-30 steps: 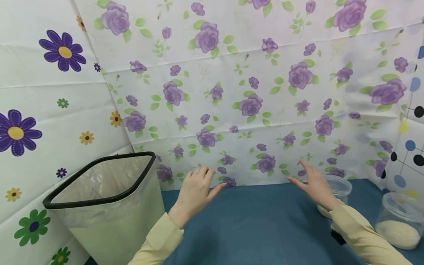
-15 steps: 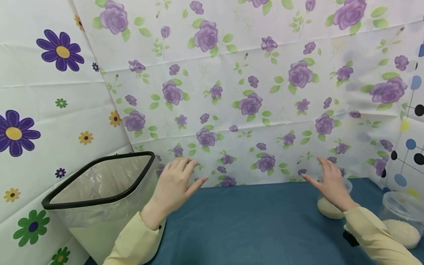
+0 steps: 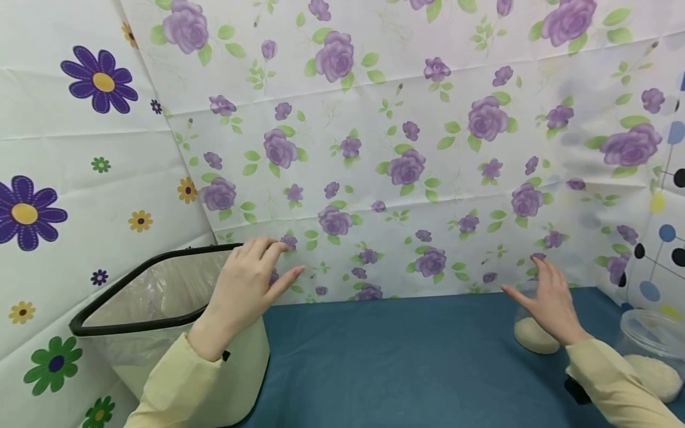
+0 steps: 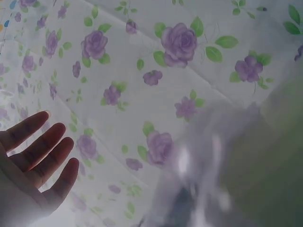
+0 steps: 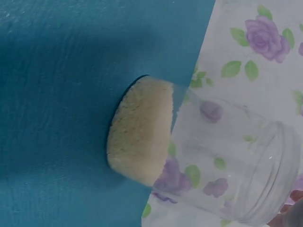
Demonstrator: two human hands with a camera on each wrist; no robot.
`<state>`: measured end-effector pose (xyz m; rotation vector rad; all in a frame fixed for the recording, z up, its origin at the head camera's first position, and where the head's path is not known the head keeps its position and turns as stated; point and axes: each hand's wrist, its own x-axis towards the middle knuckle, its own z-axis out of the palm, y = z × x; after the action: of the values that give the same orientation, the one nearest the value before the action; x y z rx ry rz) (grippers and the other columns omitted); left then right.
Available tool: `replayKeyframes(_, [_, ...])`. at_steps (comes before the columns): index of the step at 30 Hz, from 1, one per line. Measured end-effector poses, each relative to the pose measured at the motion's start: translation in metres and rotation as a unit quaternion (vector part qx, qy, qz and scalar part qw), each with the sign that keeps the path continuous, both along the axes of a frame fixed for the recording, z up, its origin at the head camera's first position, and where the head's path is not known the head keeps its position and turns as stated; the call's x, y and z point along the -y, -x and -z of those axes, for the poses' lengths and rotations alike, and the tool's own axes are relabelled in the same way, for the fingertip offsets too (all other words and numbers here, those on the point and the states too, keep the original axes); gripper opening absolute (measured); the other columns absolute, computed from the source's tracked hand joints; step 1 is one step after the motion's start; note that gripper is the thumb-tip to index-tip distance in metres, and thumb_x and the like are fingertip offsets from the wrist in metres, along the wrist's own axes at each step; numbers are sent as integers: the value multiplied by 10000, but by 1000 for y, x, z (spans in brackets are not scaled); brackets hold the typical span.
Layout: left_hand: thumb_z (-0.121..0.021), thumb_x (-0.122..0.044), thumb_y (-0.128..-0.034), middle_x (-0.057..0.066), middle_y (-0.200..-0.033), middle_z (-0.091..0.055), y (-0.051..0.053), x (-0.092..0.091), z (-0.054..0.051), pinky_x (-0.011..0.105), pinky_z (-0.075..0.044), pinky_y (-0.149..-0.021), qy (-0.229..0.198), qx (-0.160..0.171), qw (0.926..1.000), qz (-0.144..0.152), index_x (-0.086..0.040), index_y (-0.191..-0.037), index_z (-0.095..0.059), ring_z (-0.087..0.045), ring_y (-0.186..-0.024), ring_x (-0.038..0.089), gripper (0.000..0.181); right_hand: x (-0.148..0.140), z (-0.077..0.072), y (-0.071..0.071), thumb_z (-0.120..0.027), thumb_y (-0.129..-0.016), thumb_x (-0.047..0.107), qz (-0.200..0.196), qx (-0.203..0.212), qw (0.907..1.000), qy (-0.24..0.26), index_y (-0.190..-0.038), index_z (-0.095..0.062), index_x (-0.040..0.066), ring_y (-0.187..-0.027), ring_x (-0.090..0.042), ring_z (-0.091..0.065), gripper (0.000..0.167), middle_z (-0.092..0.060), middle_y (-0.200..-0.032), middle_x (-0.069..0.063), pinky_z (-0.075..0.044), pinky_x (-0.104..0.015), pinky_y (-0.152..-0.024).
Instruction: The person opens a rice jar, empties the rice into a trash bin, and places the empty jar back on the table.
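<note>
My left hand point(image 3: 241, 288) is raised at the right side of the lined bin point(image 3: 128, 325), overlapping its rim in the head view, fingers loosely extended and holding nothing. The left wrist view shows that hand point(image 4: 38, 165) with its fingers spread before the flowered sheet. Over on the right, my right hand point(image 3: 551, 303) hovers by a clear jar point(image 3: 534, 336) with pale grains in its bottom, thumb and fingers apart. In the right wrist view the jar point(image 5: 139, 130) is seen whole, with only fingertips point(image 5: 296, 196) at the lower right edge; contact cannot be told.
A second clear jar point(image 3: 651, 377) with pale grains stands at the far right, partly behind the right sleeve point(image 3: 615, 380). Blue cloth point(image 3: 385, 356) covers the table. A flowered sheet point(image 3: 374, 154) hangs behind, and a daisy-patterned one point(image 3: 53, 142) at the left.
My left hand has moved left, from over the table to the bin's edge. My right hand has shifted to the right, in front of the nearer jar. Neither has taken hold of anything visible.
</note>
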<state>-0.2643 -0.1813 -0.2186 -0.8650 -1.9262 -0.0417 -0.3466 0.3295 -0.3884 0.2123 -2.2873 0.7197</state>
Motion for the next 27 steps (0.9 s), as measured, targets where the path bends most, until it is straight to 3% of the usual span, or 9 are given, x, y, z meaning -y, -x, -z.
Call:
replayKeyframes(6, [-403, -485, -926, 127, -889, -521, -5, 12, -11, 447, -416, -625, -54, -44, 10000, 69, 18, -965, -593, -519, -790, 321, 539, -5, 6, -2, -637, -815, 413, 212, 166, 9996, -3, -1389, -128, -96, -1231, -510, -97, 921, -163, -1333, -376, -35, -613, -946])
replayKeyframes(15, [-350, -528, -923, 137, -856, -520, -12, 37, -26, 457, -417, -597, -98, -151, 9997, -154, 25, -933, -592, -513, -756, 330, 603, -9, 8, -5, -632, -786, 493, 693, 443, 9966, 21, -1387, -128, -99, -1238, -520, -38, 983, -135, -1338, -384, -14, -674, -891])
replayKeyframes(22, [-365, -539, -913, 168, -875, -541, -17, 68, -29, 489, -413, -612, -182, -152, 9988, -434, 28, -950, -596, -520, -762, 365, 613, -16, 14, -8, -658, -763, 491, 863, 467, 9951, 143, -1380, -133, -111, -1219, -529, -84, 1009, -149, -1330, -380, -67, -663, -892])
replayKeyframes(27, [-554, -394, -881, 169, -894, -548, -21, 96, -26, 499, -404, -639, -432, 183, 9965, -693, 24, -974, -592, -520, -767, 365, 430, -20, 21, -10, -670, -756, 483, 825, 570, 9942, 385, -1389, -89, -103, -1211, -537, -95, 1040, -124, -1336, -384, -83, -639, -914])
